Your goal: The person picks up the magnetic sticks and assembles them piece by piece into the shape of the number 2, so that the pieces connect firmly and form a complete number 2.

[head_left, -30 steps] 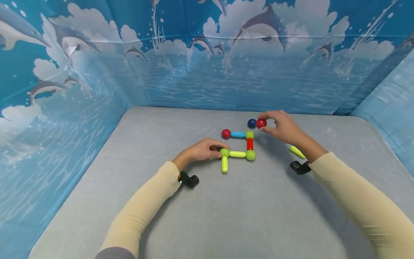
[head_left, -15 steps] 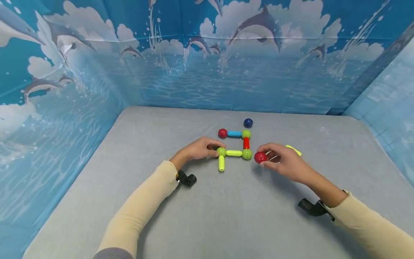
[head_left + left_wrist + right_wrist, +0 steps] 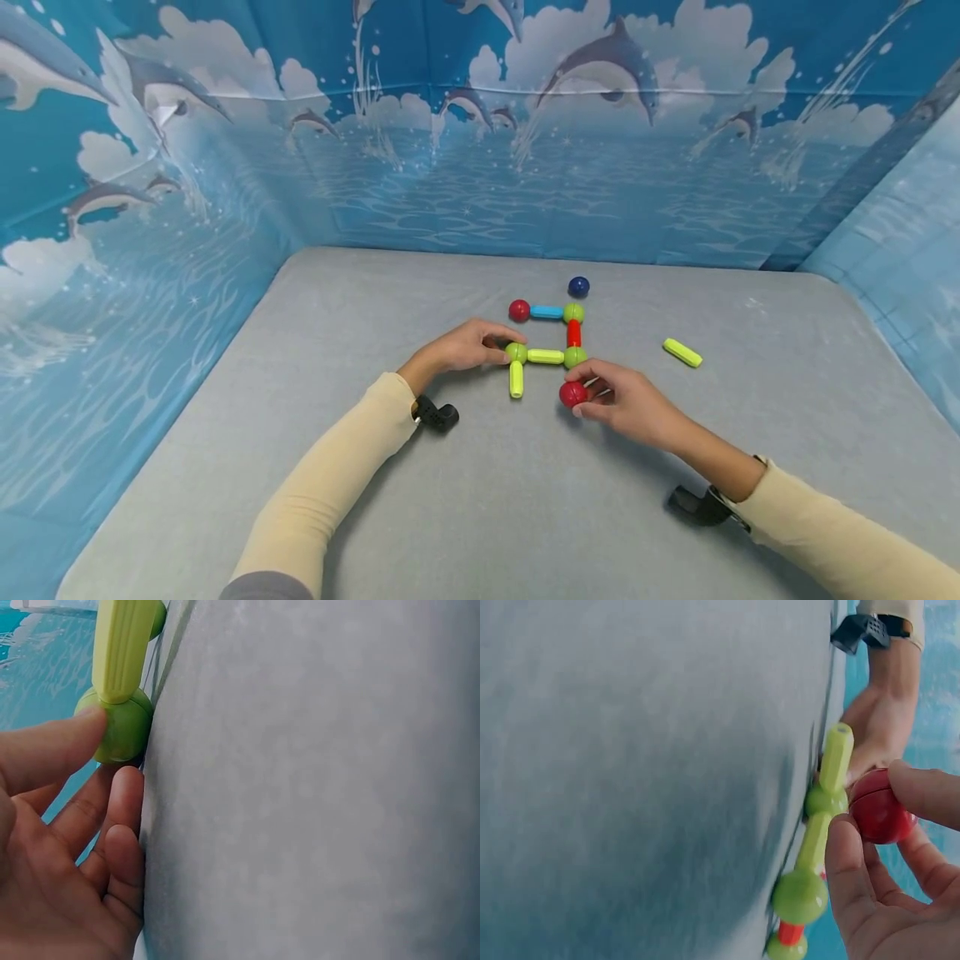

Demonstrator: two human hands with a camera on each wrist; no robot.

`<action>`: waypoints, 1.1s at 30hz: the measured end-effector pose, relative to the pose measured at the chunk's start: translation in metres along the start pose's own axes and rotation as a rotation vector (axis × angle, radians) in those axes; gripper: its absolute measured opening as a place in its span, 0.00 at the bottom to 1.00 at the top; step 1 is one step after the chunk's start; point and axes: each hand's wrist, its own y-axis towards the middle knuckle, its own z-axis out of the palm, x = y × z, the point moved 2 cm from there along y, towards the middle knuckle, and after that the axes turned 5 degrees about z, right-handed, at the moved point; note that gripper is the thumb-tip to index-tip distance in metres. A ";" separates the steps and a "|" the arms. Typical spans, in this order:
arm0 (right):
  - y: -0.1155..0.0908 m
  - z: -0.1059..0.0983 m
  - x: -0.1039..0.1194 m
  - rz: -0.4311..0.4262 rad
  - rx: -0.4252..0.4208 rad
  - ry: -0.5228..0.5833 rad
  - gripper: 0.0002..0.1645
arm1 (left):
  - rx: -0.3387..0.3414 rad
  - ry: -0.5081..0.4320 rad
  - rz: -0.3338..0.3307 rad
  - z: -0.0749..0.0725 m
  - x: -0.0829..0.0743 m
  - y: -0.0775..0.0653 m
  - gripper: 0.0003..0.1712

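Note:
My left hand (image 3: 474,344) pinches a green ball (image 3: 127,731) at the near left corner of a joined chain of balls and rods. From that ball one yellow-green rod (image 3: 516,380) points toward me and another (image 3: 545,357) runs right to a second green ball (image 3: 575,357). A red rod (image 3: 573,333) links it to a farther green ball (image 3: 573,312), then a blue rod (image 3: 547,312) leads to a red ball (image 3: 519,311). My right hand (image 3: 628,402) holds a loose red ball (image 3: 883,806) between thumb and fingers, just on the near side of the chain, apart from the rod ends.
A dark blue ball (image 3: 578,287) lies behind the chain. To the right a loose yellow-green rod (image 3: 682,352) rests on the grey tabletop (image 3: 450,517). A dolphin-print curtain (image 3: 420,183) stands along the back and sides.
My right hand has carried the red ball from beside the dark blue ball toward me, then left, to the chain's near side. My left hand stays on the green ball.

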 end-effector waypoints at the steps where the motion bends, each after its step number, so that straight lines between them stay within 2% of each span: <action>1: 0.001 0.002 0.001 0.001 0.001 -0.002 0.22 | -0.001 -0.002 0.000 0.000 0.000 0.000 0.23; 8: 0.013 0.023 0.015 0.014 0.064 0.021 0.19 | -0.012 -0.026 0.001 -0.001 0.001 -0.002 0.23; 15: 0.017 0.041 0.024 -0.016 0.109 0.034 0.20 | -0.032 -0.011 0.027 -0.001 0.000 0.001 0.22; 22: 0.026 0.048 0.030 0.033 0.092 -0.004 0.18 | -0.044 0.016 0.021 -0.002 -0.001 0.001 0.22; 33: 0.041 0.048 0.032 0.000 0.035 -0.028 0.16 | -0.048 0.034 0.022 -0.004 -0.002 0.004 0.21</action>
